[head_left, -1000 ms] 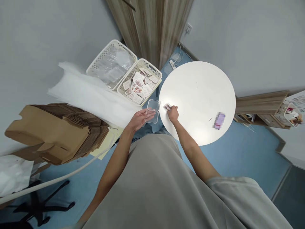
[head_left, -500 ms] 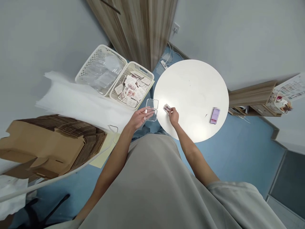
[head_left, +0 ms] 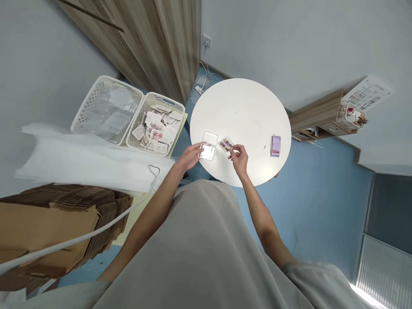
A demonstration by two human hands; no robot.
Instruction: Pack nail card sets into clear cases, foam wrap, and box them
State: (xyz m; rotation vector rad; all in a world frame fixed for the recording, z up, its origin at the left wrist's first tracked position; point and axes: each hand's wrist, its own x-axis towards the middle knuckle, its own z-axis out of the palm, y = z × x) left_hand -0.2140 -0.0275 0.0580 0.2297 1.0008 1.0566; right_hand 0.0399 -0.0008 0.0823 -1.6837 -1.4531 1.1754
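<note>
My left hand (head_left: 190, 157) grips a small clear plastic case (head_left: 209, 146) by its left side. The case's hinged lid stands open, and its lower half reflects light. Just to the right, my right hand (head_left: 240, 159) pinches the lower right corner of a small pale card (head_left: 225, 143). Rows of dark reddish and brownish ovals, which look like press-on nails, cover the card. Case and card are side by side with a narrow gap, over the left part of a round white table (head_left: 246, 107).
A phone-shaped purple item (head_left: 275, 146), pixelated, lies on the table's right side. At left stand a white basket of clear packaging (head_left: 74, 124) and another basket of nail cards (head_left: 180, 124). Nearby are white foam sheeting (head_left: 64, 150), stacked cardboard boxes (head_left: 77, 219) and a low wooden shelf (head_left: 317, 112).
The view has swung to the right. My left hand has brought the open case from beside the table's edge to over the tabletop. The card now shows more of its face.
</note>
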